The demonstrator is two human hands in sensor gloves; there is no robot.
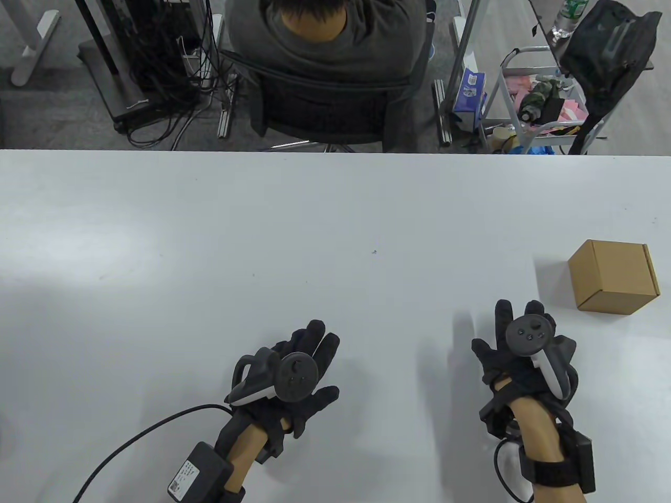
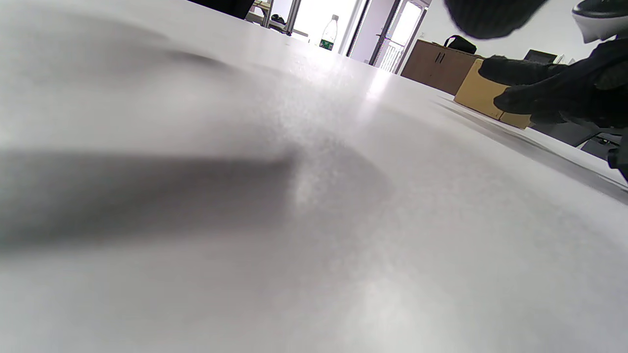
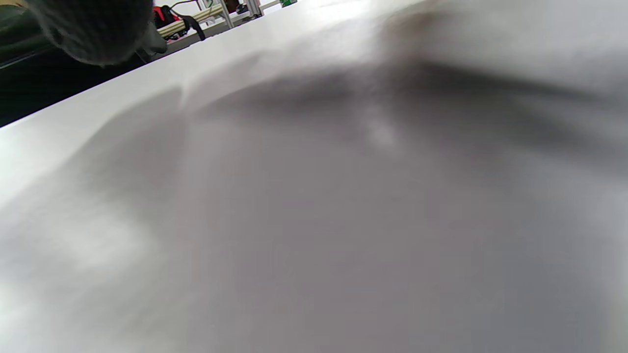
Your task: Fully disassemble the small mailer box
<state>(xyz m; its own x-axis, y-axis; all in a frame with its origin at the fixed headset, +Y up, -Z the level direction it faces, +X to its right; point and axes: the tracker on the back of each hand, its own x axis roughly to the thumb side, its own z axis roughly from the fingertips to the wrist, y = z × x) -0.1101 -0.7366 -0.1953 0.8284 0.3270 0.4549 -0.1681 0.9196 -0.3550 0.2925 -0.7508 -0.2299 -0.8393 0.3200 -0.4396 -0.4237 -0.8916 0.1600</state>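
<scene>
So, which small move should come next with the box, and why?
Probably the right hand should reach forward and right to the closed mailer box. The box stands apart from both hands, near the table's right edge, and the left hand is farther away.

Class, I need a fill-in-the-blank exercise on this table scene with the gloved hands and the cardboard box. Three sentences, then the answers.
1. The mailer box is still fully ____.
2. The hand nearest the box is the ____ hand.
3. The left hand holds ____.

Missing words: closed; right; nothing
</scene>
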